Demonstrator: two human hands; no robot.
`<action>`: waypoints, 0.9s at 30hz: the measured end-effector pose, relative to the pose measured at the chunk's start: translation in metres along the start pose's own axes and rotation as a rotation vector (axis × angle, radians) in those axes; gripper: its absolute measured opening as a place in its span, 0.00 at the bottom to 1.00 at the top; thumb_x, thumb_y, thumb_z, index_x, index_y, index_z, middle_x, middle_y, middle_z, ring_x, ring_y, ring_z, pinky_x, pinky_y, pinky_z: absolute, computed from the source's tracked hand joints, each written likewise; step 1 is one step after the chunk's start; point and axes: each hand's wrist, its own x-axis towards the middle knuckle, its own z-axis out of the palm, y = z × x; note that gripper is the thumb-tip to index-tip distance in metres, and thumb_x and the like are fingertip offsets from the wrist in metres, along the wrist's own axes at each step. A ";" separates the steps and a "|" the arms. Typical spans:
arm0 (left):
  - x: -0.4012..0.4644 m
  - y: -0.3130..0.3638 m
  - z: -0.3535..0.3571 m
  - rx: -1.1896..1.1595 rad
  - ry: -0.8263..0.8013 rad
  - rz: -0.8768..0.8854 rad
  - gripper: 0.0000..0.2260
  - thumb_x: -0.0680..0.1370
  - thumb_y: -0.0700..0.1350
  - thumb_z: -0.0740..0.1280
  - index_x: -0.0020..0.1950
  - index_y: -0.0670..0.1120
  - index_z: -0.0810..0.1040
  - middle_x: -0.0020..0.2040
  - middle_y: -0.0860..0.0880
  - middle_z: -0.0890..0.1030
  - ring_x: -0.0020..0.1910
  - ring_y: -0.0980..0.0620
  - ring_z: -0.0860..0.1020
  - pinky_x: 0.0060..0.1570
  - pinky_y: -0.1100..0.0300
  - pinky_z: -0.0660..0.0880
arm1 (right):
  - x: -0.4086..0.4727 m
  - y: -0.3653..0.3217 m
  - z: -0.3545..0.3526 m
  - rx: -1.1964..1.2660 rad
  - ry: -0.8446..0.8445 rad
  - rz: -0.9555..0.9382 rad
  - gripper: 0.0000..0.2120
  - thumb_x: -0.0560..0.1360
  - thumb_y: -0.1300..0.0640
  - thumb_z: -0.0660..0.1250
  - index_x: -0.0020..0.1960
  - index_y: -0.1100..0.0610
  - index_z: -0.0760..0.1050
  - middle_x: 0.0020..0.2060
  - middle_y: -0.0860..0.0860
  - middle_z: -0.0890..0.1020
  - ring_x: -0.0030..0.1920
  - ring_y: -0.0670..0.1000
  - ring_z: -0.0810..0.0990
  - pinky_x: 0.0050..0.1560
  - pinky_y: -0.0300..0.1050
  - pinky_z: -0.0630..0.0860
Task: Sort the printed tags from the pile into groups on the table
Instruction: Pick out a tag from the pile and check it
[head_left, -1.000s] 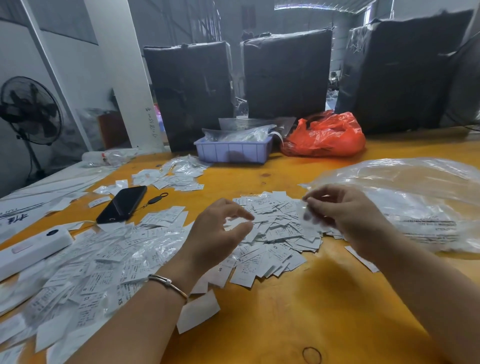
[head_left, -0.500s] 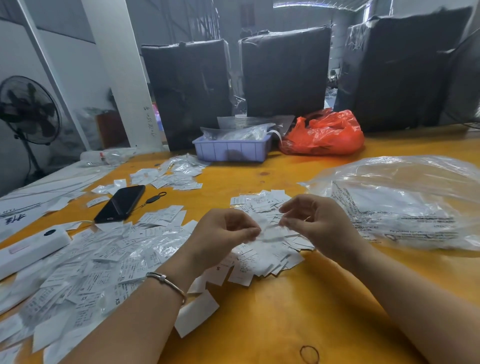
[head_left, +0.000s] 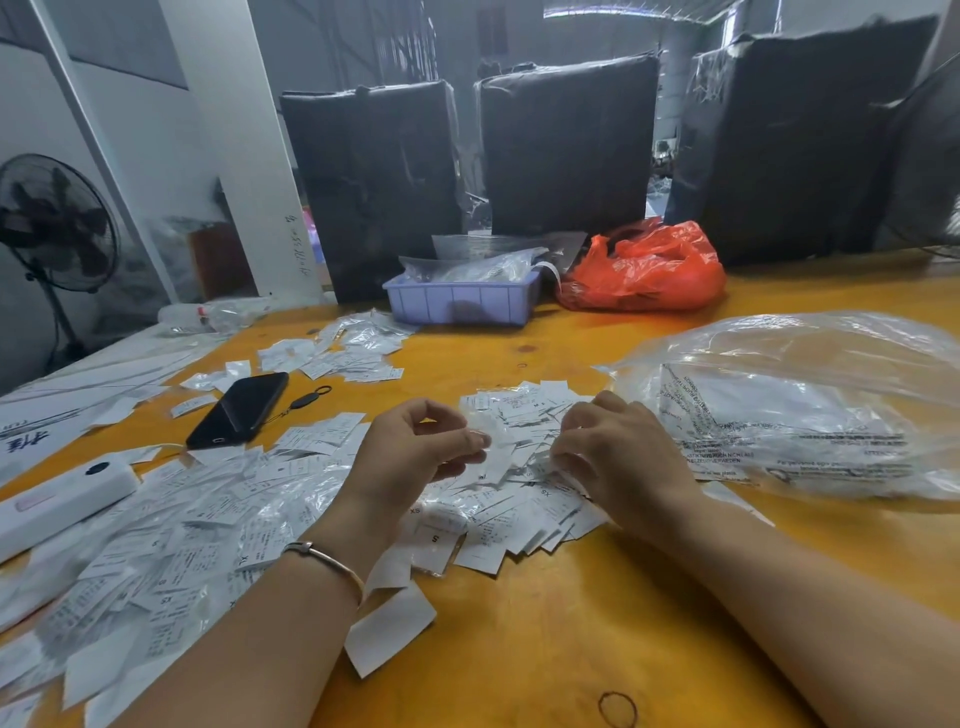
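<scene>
Head view looks down on a yellow-orange wooden table (head_left: 571, 649) where two bare hands work at the centre of the frame. At the centre lies a heap of small white printed paper tags (head_left: 519, 499), too many to count, some marked S or XS. On it rests the left hand (head_left: 410, 457), its fingers curled, thumb and forefinger closed together on what looks like a clear plastic sleeve (head_left: 480, 434); the blur leaves that uncertain. Its wrist carries one thin metal bangle (head_left: 327, 561). Just right of it, the right hand (head_left: 618, 457) has its fingers bent down into the same heap, the tips pinching tags there; which tag I cannot tell.

A second, wider spread of bagged white tags (head_left: 156, 530) fills the lower left, and a third, smaller scatter of tags (head_left: 343, 348) lies above centre-left. One black smartphone (head_left: 239, 410) lies face up left of centre, near one white oblong device (head_left: 57, 504) at the left edge. One large clear plastic bag with black print (head_left: 810, 410) sits at the right. Along the far edge stand one lavender plastic tray (head_left: 462, 301) and one orange plastic bag (head_left: 644, 270), side by side. Behind them rise three black wrapped bales (head_left: 566, 140). One black standing fan (head_left: 52, 223) is at the upper left. One dark rubber band (head_left: 617, 709) lies at the bottom edge.
</scene>
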 end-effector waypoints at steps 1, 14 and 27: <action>0.001 0.001 0.000 -0.032 -0.001 -0.024 0.11 0.71 0.32 0.73 0.51 0.38 0.77 0.43 0.43 0.86 0.42 0.46 0.85 0.38 0.62 0.81 | 0.000 0.000 0.000 0.019 0.023 -0.008 0.08 0.78 0.53 0.65 0.47 0.52 0.83 0.47 0.46 0.80 0.51 0.50 0.71 0.47 0.45 0.66; 0.000 -0.001 -0.001 -0.051 -0.187 -0.076 0.11 0.70 0.37 0.74 0.50 0.37 0.82 0.45 0.41 0.86 0.45 0.45 0.85 0.49 0.56 0.81 | -0.003 0.003 -0.040 0.970 0.191 0.259 0.11 0.68 0.72 0.66 0.38 0.60 0.83 0.31 0.58 0.83 0.32 0.60 0.81 0.33 0.49 0.77; -0.013 0.006 0.009 0.062 -0.282 0.217 0.18 0.65 0.44 0.76 0.45 0.35 0.73 0.37 0.46 0.85 0.40 0.49 0.85 0.41 0.58 0.82 | -0.007 -0.019 -0.034 0.997 0.028 0.139 0.14 0.65 0.51 0.75 0.43 0.61 0.83 0.38 0.51 0.86 0.40 0.49 0.85 0.45 0.44 0.82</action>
